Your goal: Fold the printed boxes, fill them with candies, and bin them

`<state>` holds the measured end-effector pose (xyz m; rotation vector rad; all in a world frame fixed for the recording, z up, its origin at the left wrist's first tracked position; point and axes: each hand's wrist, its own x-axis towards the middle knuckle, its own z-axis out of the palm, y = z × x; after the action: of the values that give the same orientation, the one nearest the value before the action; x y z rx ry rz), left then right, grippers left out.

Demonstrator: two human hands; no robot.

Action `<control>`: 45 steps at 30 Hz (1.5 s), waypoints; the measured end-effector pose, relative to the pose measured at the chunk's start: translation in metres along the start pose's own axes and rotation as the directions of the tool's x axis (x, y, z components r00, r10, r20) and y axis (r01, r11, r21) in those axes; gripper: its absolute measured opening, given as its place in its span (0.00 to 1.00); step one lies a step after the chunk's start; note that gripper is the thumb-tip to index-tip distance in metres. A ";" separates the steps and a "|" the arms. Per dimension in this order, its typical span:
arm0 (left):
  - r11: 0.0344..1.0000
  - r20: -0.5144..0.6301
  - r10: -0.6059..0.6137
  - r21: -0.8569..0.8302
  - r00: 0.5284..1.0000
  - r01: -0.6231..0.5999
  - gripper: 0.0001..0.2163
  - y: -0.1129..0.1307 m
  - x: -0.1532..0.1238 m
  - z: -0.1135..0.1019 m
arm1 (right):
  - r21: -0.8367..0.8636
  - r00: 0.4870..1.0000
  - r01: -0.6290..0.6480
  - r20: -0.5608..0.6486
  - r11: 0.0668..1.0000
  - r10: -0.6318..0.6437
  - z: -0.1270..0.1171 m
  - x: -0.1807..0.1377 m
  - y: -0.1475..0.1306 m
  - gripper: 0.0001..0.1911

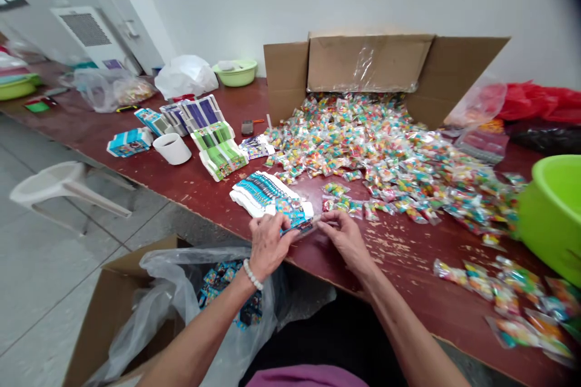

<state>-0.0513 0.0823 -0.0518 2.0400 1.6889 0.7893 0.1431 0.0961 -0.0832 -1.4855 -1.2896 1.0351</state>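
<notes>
Left hand [269, 245] closed on a small blue carton [295, 211], thumb along the near side, fingers over the top. Right hand [347, 242] at the carton's right end, thumb and fingertips drawn together; pinching an edge or merely pressing, cannot tell. Carton at the near edge of the dark red table [399, 254], just right of a fanned stack of flat blue-and-white cartons [259, 189]. Beyond, to the right, a broad heap of candy bags [363, 145], spilling from a tipped cardboard box [370, 63] at the far wall. Far left of the stack, green cartons [220, 148], then a white cup [172, 148]. Lime green tub [549, 217] at far right, loose bags near it. Below the table, left, a plastic-lined box [131, 290] with blue packets [218, 281] inside.
</notes>
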 end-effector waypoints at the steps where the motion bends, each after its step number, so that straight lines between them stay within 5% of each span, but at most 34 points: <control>1: 0.990 0.027 -0.059 -0.127 0.998 0.062 0.09 0.003 -0.004 -0.001 | 0.043 1.000 0.006 0.025 0.999 -0.007 -0.004 -0.003 -0.001 0.23; 3: 0.894 0.099 -0.158 -0.408 0.982 0.185 0.13 0.009 -0.013 -0.003 | 0.123 0.994 0.004 0.107 0.992 -0.018 -0.011 -0.011 -0.006 0.22; 6: 0.575 0.342 -0.186 -0.722 0.921 0.384 0.14 0.018 -0.026 -0.012 | 0.216 0.967 0.007 0.247 0.976 -0.062 -0.021 -0.027 -0.020 0.18; 7: 0.456 0.484 -0.124 -0.747 0.866 0.483 0.16 0.021 -0.030 -0.015 | 0.228 0.952 0.015 0.295 0.974 -0.084 -0.024 -0.032 -0.025 0.17; 10: 0.227 0.787 0.197 -0.616 0.584 0.754 0.23 0.030 -0.043 -0.020 | 0.236 0.870 -0.006 0.480 0.972 -0.111 -0.031 -0.047 -0.044 0.16; 12: 0.195 0.806 0.292 -0.578 0.515 0.793 0.22 0.035 -0.049 -0.019 | 0.231 0.816 -0.056 0.571 0.971 -0.089 -0.032 -0.056 -0.053 0.17; 15: 0.247 0.744 0.245 -0.668 0.622 0.702 0.17 0.042 -0.054 -0.015 | 0.281 0.862 -0.084 0.501 0.956 -0.072 -0.025 -0.070 -0.059 0.18; 18: 0.418 0.630 0.151 -0.739 0.762 0.528 0.14 0.051 -0.052 -0.017 | 0.358 0.912 -0.072 0.401 0.931 -0.083 -0.013 -0.082 -0.056 0.26; 20: 0.506 0.580 0.108 -0.731 0.808 0.457 0.13 0.058 -0.051 -0.019 | 0.341 0.915 -0.078 0.397 0.937 -0.068 -0.007 -0.087 -0.052 0.20; 23: 0.515 0.573 0.023 -0.710 0.820 0.481 0.08 0.062 -0.051 -0.019 | 0.243 0.916 -0.065 0.399 0.968 -0.038 -0.005 -0.090 -0.052 0.14; 28: 0.535 0.466 -0.055 -0.733 0.883 0.421 0.12 0.057 -0.052 -0.008 | 0.181 0.922 0.052 0.369 0.982 -0.116 -0.007 -0.091 -0.057 0.25; 32: 0.494 0.488 -0.096 -0.734 0.868 0.467 0.10 0.060 -0.053 0.004 | 0.122 0.955 -0.022 0.297 0.992 -0.015 -0.004 -0.090 -0.055 0.13; 35: 0.397 0.518 -0.124 -0.756 0.846 0.521 0.11 0.062 -0.054 0.007 | 0.128 0.950 -0.084 0.310 0.988 0.041 -0.006 -0.088 -0.053 0.17; 38: 0.403 0.561 -0.054 -0.745 0.826 0.532 0.13 0.060 -0.056 0.005 | 0.123 0.964 -0.004 0.265 0.992 -0.029 -0.014 -0.082 -0.052 0.18; 42: 0.416 0.431 -0.098 -0.801 0.897 0.431 0.15 0.056 -0.058 0.002 | 0.085 0.961 0.048 0.267 0.995 -0.069 -0.020 -0.079 -0.048 0.18; 45: 0.344 0.334 -0.223 -0.852 0.916 0.395 0.27 0.060 -0.061 0.005 | 0.255 0.984 0.010 0.167 0.967 -0.054 -0.013 -0.082 -0.041 0.26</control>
<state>-0.0098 0.0102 -0.0299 0.9068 1.0475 1.0471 0.1363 0.0158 -0.0367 -1.1988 -1.2432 1.2789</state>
